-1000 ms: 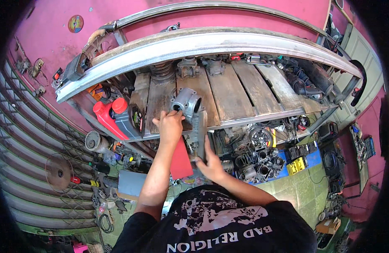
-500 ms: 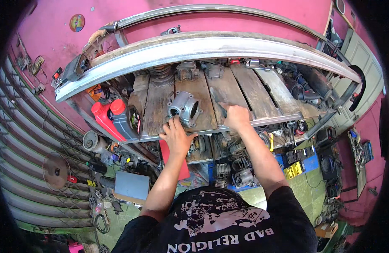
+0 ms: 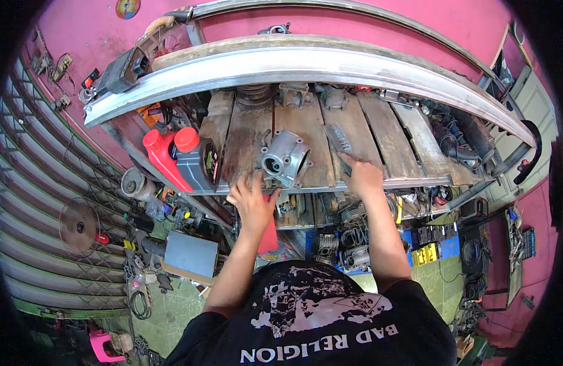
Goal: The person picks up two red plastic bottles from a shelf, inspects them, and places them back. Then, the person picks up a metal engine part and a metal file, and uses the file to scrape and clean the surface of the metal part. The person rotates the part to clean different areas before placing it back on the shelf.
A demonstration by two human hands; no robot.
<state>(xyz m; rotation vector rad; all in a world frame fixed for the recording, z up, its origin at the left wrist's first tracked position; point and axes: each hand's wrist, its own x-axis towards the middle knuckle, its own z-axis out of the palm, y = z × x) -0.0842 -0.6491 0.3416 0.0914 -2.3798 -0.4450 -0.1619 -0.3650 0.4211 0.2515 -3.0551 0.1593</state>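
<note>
A grey cast-metal engine housing (image 3: 286, 156) with round openings and bolt lugs lies near the front edge of the plank workbench (image 3: 248, 137). Beside its lower left stands my left hand (image 3: 251, 200), fingers apart, fingertips close to the metal; whether they touch it is hard to tell. My right hand (image 3: 362, 179) rests at the bench's front edge, right of the housing. Its index finger is stretched out and its thumb is apart. Just beyond that fingertip a flat grey strip, perhaps a blade (image 3: 339, 138), lies on the boards.
Two red-capped bottles, one red (image 3: 161, 160) and one dark (image 3: 198, 161), stand at the bench's left. Several engine parts (image 3: 294, 96) line its back. A pale metal rail (image 3: 306, 64) crosses above. Cables and tools (image 3: 461, 137) crowd the right; lower shelves hold more parts.
My right hand has loosened from the dark piece it held, and the grey strip lies on the planks. The housing has turned slightly. The whole view has shifted a little.
</note>
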